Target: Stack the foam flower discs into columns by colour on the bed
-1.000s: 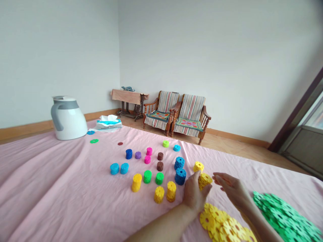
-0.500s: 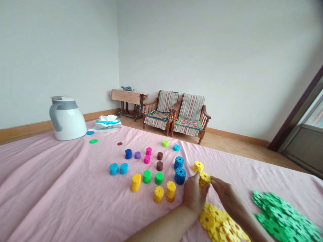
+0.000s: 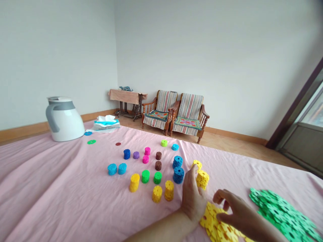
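Left hand (image 3: 193,198): I see it open, with the fingers up, just beside the yellow stack (image 3: 202,179). I cannot tell if it touches.

Right hand (image 3: 234,211): I see it bent, with its fingers (image 3: 219,196) over the loose yellow pieces (image 3: 214,222), near the yellow stack. I cannot tell if it holds one.

Made so far: round stacks (image 3: 157,178) in blue, green, yellow, pink, brown and purple stand left of the yellow stack.

Not stacked: the loose yellow pieces lie in a pile in front of the yellow stack. Green pieces (image 3: 280,211) lie in a big heap to its right.

Surface: a pink sheet (image 3: 63,188) lies under it all.

Room: a white jug (image 3: 64,121), a tissue pack (image 3: 106,123) and two striped chairs (image 3: 176,111) are far past the yellow stack.
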The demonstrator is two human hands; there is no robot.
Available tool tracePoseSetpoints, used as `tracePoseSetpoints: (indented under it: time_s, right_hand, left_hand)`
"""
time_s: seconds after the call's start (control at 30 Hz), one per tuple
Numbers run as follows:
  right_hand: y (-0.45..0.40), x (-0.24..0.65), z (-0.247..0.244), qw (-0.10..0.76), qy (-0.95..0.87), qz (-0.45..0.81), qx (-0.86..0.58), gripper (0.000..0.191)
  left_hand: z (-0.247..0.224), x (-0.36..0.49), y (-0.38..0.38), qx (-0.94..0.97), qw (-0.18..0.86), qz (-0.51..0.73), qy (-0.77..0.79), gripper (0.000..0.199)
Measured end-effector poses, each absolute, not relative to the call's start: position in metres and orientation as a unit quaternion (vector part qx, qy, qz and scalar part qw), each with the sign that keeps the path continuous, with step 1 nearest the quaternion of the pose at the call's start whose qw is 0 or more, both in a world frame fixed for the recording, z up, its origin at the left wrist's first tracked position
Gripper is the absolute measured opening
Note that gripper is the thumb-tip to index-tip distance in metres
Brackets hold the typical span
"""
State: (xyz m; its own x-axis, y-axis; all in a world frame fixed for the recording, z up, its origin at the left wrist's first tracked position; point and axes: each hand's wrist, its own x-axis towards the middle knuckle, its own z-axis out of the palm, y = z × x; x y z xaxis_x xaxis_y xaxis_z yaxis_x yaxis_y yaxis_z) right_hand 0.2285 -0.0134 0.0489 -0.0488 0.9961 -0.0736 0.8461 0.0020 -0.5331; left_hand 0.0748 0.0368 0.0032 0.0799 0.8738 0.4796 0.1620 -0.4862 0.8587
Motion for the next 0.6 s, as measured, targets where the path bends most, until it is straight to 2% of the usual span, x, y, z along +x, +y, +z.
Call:
tracePoseSetpoints:
  time_s: [0.17,0.27,0.43,0.5,0.6]
  right_hand:
    - [-0.016,0.219,0.053,0.13,-0.691,0.236,-0.671,0.02]
    - [-0.015,0.218,0.055,0.141,-0.693,0.225,-0.67,0.018]
    - [-0.005,0.232,0.047,0.187,-0.699,0.242,-0.647,0.0]
    - [0.004,0.237,0.04,0.233,-0.682,0.238,-0.651,0.01]
    - [0.018,0.236,0.03,0.337,-0.632,0.209,-0.665,0.038]
  left_hand:
    - [0.009,0.072,0.035,0.642,0.302,0.588,0.388,0.071]
    - [0.01,0.072,0.039,0.626,0.32,0.598,0.385,0.066]
    - [0.005,0.073,0.042,0.644,0.325,0.572,0.392,0.063]
    - [0.003,0.074,0.041,0.66,0.319,0.553,0.396,0.062]
    - [0.002,0.075,0.04,0.667,0.321,0.533,0.41,0.06]
